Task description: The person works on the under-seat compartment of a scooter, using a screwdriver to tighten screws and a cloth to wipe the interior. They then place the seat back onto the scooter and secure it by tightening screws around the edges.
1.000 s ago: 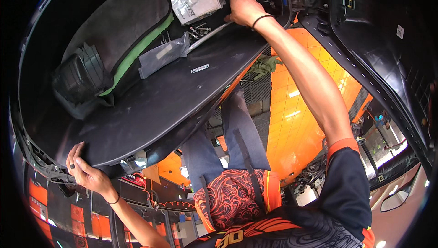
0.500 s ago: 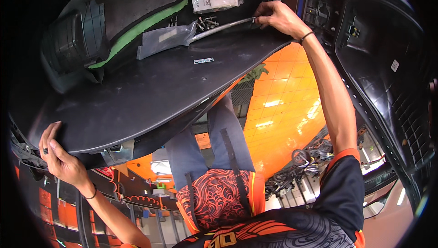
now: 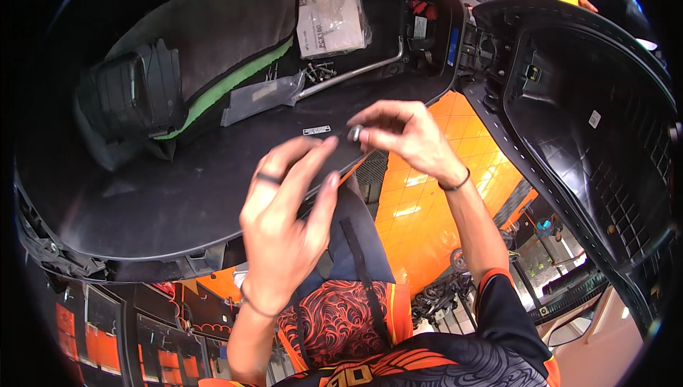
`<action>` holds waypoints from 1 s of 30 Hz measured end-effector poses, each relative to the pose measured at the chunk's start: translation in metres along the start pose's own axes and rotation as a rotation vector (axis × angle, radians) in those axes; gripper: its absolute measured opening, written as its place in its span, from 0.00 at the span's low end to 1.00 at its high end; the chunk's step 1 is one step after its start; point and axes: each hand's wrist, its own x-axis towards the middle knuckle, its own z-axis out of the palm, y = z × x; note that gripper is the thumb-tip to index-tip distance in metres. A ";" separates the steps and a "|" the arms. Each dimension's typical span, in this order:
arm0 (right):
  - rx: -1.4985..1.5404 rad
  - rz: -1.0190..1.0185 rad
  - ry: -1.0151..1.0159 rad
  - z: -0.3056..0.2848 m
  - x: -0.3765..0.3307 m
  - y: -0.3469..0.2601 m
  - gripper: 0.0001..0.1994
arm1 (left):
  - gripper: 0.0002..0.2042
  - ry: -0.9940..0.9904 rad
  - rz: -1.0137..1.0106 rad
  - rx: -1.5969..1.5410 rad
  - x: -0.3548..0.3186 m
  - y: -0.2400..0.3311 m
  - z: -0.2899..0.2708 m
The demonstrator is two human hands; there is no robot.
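Note:
My right hand (image 3: 407, 136) pinches a small shiny metal piece (image 3: 356, 132), perhaps a bolt or nut, between thumb and fingers. Close by on the left, my left hand (image 3: 288, 205) has its fingers apart and holds nothing; a dark ring is on one finger. Both hands are above the near rim of a black scooter storage compartment (image 3: 178, 209). Inside it lie a bent metal bar (image 3: 352, 72), a pile of bolts (image 3: 320, 72), a grey plastic bag (image 3: 262, 98) and a bagged white booklet (image 3: 330, 17).
A dark padded piece with a green edge (image 3: 235, 88) and a black plastic part (image 3: 136, 92) fill the compartment's left side. On the right stands the raised black seat (image 3: 590, 145), its underside showing. Orange tiled floor (image 3: 434, 152) lies below; bike parts (image 3: 441, 294) are behind.
My right hand has let go of the metal bar's end and come nearer with a small metal piece. My left hand has left the compartment's left rim and moved right toward it.

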 end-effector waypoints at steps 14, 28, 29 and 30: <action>0.784 0.044 -0.153 -0.014 -0.031 0.005 0.17 | 0.08 -0.361 -0.429 -0.718 0.039 -0.005 0.053; -0.881 -0.806 1.347 -0.148 0.077 0.035 0.09 | 0.09 -0.549 0.283 0.377 0.151 -0.118 0.240; -0.883 -0.751 1.328 -0.146 0.074 0.035 0.08 | 0.08 -0.538 0.339 0.394 0.153 -0.123 0.248; -0.885 -0.695 1.312 -0.147 0.072 0.033 0.07 | 0.09 -0.533 0.391 0.432 0.155 -0.127 0.254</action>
